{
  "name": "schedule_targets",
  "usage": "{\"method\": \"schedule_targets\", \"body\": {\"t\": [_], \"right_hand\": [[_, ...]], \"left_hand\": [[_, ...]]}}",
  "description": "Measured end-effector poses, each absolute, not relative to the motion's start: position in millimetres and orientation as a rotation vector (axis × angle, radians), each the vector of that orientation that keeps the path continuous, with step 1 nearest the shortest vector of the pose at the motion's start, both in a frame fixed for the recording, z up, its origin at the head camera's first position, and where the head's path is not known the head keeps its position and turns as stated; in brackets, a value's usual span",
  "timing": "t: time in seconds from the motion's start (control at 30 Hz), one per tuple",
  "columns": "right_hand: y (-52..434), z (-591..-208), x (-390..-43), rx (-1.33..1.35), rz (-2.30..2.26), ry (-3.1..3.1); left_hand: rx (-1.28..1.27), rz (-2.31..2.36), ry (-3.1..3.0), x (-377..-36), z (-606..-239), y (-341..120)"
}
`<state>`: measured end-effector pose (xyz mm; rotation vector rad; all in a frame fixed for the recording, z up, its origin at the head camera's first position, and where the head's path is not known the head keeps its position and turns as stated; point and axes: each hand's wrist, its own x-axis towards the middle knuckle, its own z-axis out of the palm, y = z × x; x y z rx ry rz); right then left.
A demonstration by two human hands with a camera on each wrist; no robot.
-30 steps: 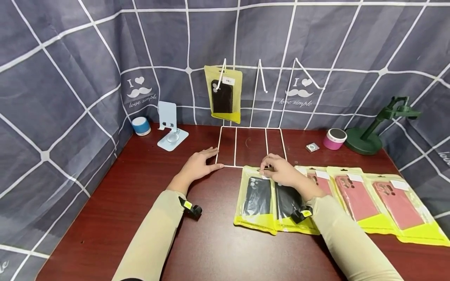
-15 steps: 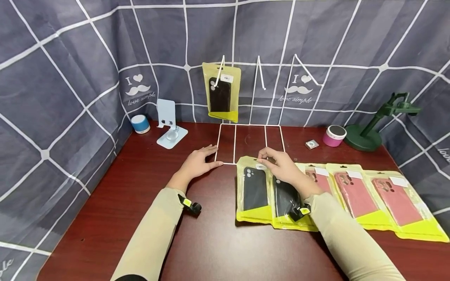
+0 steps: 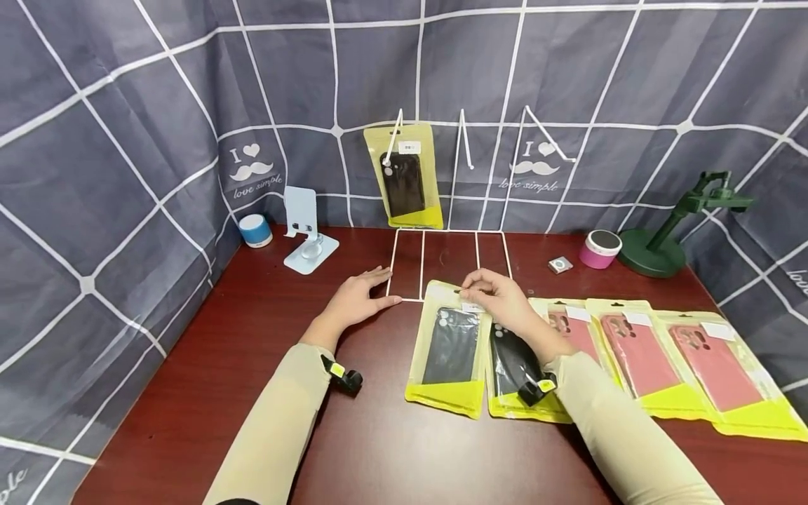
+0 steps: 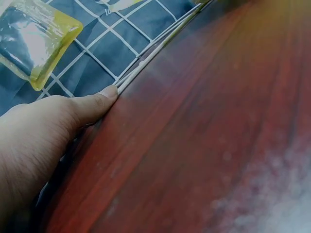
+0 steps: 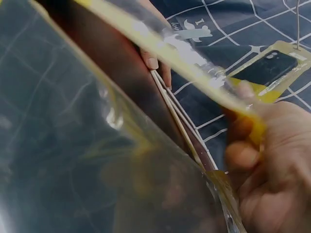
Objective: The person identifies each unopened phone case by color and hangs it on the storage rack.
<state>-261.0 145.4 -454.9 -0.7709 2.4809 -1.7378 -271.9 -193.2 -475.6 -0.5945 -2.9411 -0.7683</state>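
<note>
My right hand [image 3: 501, 300] pinches the top edge of a yellow-trimmed clear bag holding a black phone case [image 3: 452, 347]. The bag is tilted with its top raised; its near face fills much of the right wrist view. My left hand [image 3: 356, 298] rests at the left side of a white wire rack [image 3: 421, 266], fingers extended and thumb [image 4: 104, 94] against the front wire. Another bagged black phone case [image 3: 404, 184] hangs on the rack's left hook. Partly hidden beneath my right wrist lies one more bagged black phone case [image 3: 510, 358].
Several bagged pink phone cases [image 3: 647, 358] overlap at the right. Behind them stand a pink speaker [image 3: 600, 251], a small silver gadget [image 3: 560, 264] and a green stand [image 3: 653, 249]. A blue speaker [image 3: 255, 231] and a light-blue phone stand [image 3: 306, 231] are at back left.
My right hand has raised the top of the black case's bag and drawn it slightly left, apart from the bag beside it. The hanging bag has swung a little. My left hand stays put.
</note>
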Motion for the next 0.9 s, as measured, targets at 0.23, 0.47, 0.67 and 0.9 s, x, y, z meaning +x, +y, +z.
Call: {"method": "schedule_targets", "body": {"t": [0.23, 0.47, 0.67, 0.9], "right_hand": [[145, -458, -257, -0.568, -1.981, 1.89], [143, -459, -260, -0.491, -2.15, 1.609], [145, -455, -267, -0.332, -2.187, 1.753], [148, -452, -268, -0.255, -2.229, 1.683]], "left_hand": [[-0.571, -0.779, -2.962, -267, -476, -193], [-0.573, -0.774, -2.976, -267, -473, -195], [-0.569, -0.792, -2.95, -272, -470, -193], [-0.514, -0.741, -2.986, -271, -471, -187]]}}
